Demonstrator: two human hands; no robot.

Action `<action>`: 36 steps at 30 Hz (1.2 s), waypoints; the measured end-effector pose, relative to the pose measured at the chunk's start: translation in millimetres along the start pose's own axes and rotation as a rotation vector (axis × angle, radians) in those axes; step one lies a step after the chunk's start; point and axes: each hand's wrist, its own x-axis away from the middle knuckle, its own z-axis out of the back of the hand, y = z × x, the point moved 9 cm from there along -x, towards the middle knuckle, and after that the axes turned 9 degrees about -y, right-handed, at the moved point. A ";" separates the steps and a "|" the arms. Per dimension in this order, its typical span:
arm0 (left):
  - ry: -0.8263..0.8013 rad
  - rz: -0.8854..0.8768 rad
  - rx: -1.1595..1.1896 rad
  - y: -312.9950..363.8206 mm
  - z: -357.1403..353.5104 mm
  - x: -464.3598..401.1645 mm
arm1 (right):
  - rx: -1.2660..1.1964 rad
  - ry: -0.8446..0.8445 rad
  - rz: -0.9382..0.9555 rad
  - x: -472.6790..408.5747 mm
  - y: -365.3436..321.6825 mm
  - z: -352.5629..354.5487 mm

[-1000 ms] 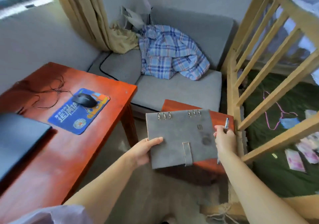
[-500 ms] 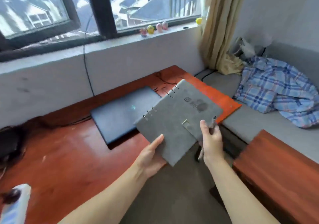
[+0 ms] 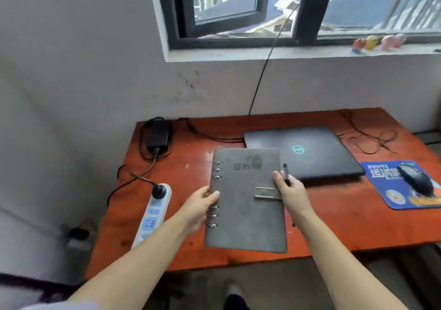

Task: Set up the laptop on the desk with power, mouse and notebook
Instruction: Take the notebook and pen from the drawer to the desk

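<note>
The notebook (image 3: 247,200) has swung round from its slanted carry beside the sofa and now sits square over the desk (image 3: 167,250), spine rings toward the left hand, clasp toward the right. The view has turned with it, so the whole desk faces the person. The left hand (image 3: 199,208) pinches the ring edge with its thumb on the cover. The right hand (image 3: 290,191) grips the clasp edge and also has a pen (image 3: 285,170) tucked in its fingers, standing up just past the thumb. Whether the notebook's underside touches the wood yet cannot be told; it looks low, at or near the surface.

Just beyond the right-hand grip lies the closed laptop (image 3: 303,151), the notebook's far corner overlapping its near-left corner in view. Further right sit the mouse (image 3: 416,178) and its pad (image 3: 381,185). Off past the left hand lie the power strip (image 3: 152,216) and adapter (image 3: 157,133). So the notebook is close to being set down, probably left of the laptop; both hands have yet to let go.
</note>
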 end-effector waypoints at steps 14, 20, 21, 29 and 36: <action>0.646 0.121 -0.121 -47.4 105.3 -29.8 | 0.598 -0.206 -0.238 -80.8 74.1 -89.9; 0.700 0.136 -0.407 -36.6 107.5 -42.0 | 0.634 -0.208 -0.243 -93.2 73.5 -87.1; 0.704 0.137 -0.436 -36.0 107.8 -43.3 | 0.642 -0.208 -0.248 -94.1 73.5 -87.1; 0.702 0.151 -0.681 -30.5 107.7 -44.9 | 0.742 -0.270 -0.239 -88.4 69.5 -87.0; 0.587 0.159 -0.673 -35.7 105.7 -38.3 | 0.760 -0.385 -0.265 -77.9 38.1 -111.6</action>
